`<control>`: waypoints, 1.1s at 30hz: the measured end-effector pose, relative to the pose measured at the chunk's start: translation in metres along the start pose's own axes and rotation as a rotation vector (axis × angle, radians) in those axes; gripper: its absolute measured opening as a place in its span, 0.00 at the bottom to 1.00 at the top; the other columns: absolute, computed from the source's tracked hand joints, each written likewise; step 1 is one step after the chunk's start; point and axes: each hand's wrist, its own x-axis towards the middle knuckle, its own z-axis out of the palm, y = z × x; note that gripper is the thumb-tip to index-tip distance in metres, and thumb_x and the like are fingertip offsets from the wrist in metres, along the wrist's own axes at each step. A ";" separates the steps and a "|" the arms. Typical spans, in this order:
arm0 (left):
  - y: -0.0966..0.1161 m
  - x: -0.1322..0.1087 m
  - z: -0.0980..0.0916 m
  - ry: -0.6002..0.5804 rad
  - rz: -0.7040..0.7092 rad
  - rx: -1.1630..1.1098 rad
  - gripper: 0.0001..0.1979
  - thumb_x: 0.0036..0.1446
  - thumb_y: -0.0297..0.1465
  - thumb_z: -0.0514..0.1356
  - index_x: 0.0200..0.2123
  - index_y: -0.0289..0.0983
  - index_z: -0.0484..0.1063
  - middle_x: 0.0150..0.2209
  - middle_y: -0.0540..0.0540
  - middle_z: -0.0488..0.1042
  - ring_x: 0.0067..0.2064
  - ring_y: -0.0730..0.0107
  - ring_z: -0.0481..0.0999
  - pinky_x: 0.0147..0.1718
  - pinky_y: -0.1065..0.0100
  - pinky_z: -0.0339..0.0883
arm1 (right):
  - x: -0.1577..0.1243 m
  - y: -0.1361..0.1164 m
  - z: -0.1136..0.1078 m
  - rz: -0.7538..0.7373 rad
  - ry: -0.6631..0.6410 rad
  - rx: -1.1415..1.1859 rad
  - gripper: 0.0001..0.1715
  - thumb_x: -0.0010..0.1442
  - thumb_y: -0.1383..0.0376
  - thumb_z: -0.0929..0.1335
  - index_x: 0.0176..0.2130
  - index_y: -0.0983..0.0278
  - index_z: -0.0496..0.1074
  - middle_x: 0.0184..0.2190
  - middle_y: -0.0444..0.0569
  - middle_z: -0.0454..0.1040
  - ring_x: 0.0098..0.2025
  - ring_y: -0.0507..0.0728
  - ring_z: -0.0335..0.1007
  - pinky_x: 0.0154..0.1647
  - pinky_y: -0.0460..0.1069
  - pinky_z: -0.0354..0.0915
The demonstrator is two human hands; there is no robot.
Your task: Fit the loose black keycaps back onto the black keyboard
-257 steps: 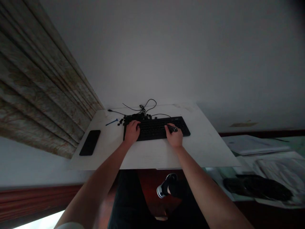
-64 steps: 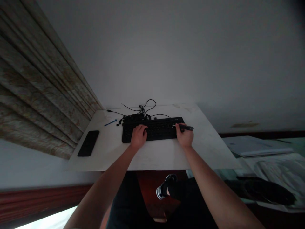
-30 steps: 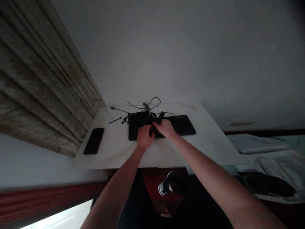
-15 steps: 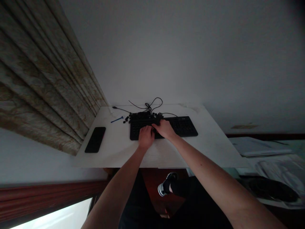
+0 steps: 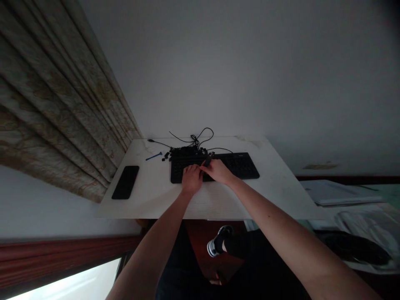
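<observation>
A black keyboard lies on the white desk, close to the loose keycaps heaped behind it. My left hand is on the front part of the keyboard with its fingers bent, steadying it. Just beside it, my right hand is closed around a dark, slim tool that slants up and away over the keys. The tool's exact kind is unclear in this dim light, and the hands cover the keys beneath them.
A tangled black cable runs along the back of the desk. A blue stick-like tool lies left of the keycaps, and a black phone nearer the left edge. Curtains hang at the left; papers are at the right.
My right hand has turned and drawn slightly back toward me, so the dark tool now shows angled upward. My left hand stays nearly in place on the keyboard.
</observation>
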 end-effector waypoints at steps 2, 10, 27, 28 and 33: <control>0.000 0.000 0.000 -0.017 0.004 0.006 0.12 0.69 0.31 0.53 0.51 0.40 0.73 0.47 0.42 0.75 0.52 0.56 0.71 0.53 0.54 0.61 | -0.003 0.001 0.002 -0.016 0.013 0.009 0.16 0.66 0.56 0.68 0.36 0.64 0.80 0.30 0.50 0.80 0.32 0.56 0.77 0.34 0.46 0.65; 0.001 0.001 0.000 -0.041 0.023 0.044 0.17 0.69 0.29 0.50 0.58 0.41 0.69 0.50 0.41 0.75 0.54 0.54 0.70 0.54 0.54 0.59 | -0.010 -0.006 0.003 -0.056 -0.007 -0.048 0.18 0.67 0.56 0.67 0.33 0.64 0.80 0.26 0.50 0.79 0.32 0.56 0.77 0.35 0.47 0.65; 0.003 0.000 -0.004 0.002 -0.002 -0.042 0.12 0.70 0.31 0.51 0.47 0.43 0.74 0.47 0.46 0.77 0.51 0.61 0.72 0.55 0.57 0.60 | -0.053 0.066 -0.010 0.267 0.686 0.013 0.25 0.66 0.49 0.64 0.40 0.66 0.79 0.32 0.54 0.81 0.34 0.61 0.78 0.36 0.51 0.68; 0.003 0.000 -0.004 0.007 -0.004 -0.044 0.11 0.69 0.32 0.52 0.47 0.43 0.74 0.47 0.46 0.77 0.52 0.60 0.72 0.56 0.56 0.60 | -0.060 0.074 -0.008 0.289 0.741 0.001 0.27 0.66 0.48 0.63 0.41 0.66 0.78 0.33 0.55 0.81 0.33 0.61 0.78 0.37 0.52 0.69; 0.003 -0.001 -0.002 0.011 -0.008 -0.042 0.10 0.67 0.35 0.57 0.48 0.42 0.76 0.47 0.45 0.77 0.53 0.59 0.72 0.57 0.55 0.60 | -0.076 0.095 0.001 0.272 0.856 -0.018 0.30 0.66 0.45 0.62 0.44 0.66 0.77 0.39 0.57 0.81 0.38 0.62 0.77 0.42 0.54 0.70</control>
